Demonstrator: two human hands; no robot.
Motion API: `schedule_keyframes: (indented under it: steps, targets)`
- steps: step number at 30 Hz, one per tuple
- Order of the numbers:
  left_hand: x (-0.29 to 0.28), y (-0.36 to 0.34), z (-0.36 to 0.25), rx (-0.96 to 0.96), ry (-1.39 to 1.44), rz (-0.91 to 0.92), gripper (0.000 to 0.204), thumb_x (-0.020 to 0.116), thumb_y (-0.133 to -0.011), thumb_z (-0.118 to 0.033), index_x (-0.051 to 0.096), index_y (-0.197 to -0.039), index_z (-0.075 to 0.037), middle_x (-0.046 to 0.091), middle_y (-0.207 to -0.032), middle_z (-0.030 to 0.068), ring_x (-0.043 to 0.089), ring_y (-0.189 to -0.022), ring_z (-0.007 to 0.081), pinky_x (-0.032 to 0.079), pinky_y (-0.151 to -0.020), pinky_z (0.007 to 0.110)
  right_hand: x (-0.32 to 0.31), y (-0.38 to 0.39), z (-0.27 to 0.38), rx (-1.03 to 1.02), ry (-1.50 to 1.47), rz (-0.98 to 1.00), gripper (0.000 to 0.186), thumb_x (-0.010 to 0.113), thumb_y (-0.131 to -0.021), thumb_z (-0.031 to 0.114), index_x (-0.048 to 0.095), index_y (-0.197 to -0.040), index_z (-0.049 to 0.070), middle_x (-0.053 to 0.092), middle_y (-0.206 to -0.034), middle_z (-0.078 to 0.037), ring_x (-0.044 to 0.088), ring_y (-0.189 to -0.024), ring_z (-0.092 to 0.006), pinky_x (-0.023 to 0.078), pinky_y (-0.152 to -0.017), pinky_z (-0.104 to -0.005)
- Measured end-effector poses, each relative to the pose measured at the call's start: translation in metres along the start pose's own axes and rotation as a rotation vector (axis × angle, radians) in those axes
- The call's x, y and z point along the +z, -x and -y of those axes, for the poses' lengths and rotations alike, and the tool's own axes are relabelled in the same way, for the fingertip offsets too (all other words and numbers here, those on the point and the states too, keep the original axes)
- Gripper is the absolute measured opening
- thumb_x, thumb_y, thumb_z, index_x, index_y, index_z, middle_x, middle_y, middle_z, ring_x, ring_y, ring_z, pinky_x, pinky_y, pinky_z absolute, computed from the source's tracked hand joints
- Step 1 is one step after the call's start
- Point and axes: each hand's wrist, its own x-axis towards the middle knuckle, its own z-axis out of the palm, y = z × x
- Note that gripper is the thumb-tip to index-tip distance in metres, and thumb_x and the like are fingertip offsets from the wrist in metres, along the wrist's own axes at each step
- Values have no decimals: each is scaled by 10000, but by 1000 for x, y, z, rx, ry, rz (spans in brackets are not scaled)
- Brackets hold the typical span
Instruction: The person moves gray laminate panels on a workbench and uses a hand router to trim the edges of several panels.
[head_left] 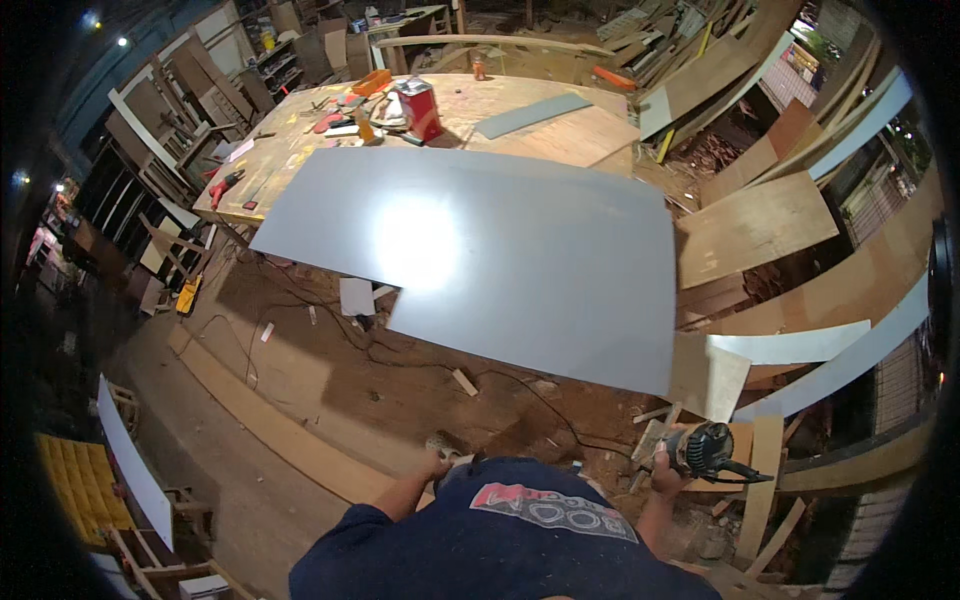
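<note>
Our right hand (pixel 667 477) wraps its fingers round a corded power tool (pixel 702 449), near the grey panel (pixel 560 250); our left hand's (pixel 437 465) grip we cannot tell. Loose floor cable (pixel 541 399) could trip us.

Woodworking shop; leaning boards (pixel 195 75); worktable (pixel 462 104)

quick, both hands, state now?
Left hand: cannot tell if open or closed; mostly hidden by the torso.
Right hand: closed on the power tool.

Red can (pixel 421 112), plywood panel (pixel 757 228), shelves (pixel 279 72)
</note>
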Motion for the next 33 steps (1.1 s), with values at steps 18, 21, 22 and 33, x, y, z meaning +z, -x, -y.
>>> schedule_keyframes:
  steps: [18, 21, 22, 33]
  targets:
    - [-120, -20, 205, 34, 918, -497, 399, 789, -893, -240, 718, -1186, 22, 765, -1120, 195, 738, -1037, 302, 587, -917, 406, 482, 138, 213, -256, -543, 655, 602, 740, -875, 21, 477, -1417, 14, 630, -1258, -113, 620, -1190, -233, 509, -1061, -429]
    - [-167, -12, 235, 57, 938, -726, 398, 819, -871, -206, 720, -1185, 17, 765, -1107, 191, 742, -1024, 290, 591, -908, 392, 558, 159, 236, -193, -671, 771, 581, 712, -889, 39, 459, -1411, 21, 630, -1267, -147, 632, -1201, -257, 506, -1081, -451]
    - [-176, -11, 240, 31, 934, -750, 405, 812, -876, -222, 719, -1188, 18, 765, -1106, 196, 743, -1024, 299, 590, -909, 396, 581, 162, 245, -170, -710, 802, 567, 699, -896, 51, 457, -1408, 27, 632, -1272, -157, 639, -1203, -266, 503, -1090, -456]
    - [-79, 69, 285, -661, 754, -507, 461, 675, -922, -401, 763, -1150, -11, 759, -1085, 269, 742, -1081, 403, 565, -927, 488, 854, 131, 228, 608, -864, 461, 368, 805, -831, 214, 680, -1124, 29, 708, -1104, -78, 701, -1000, -229, 596, -877, -413]
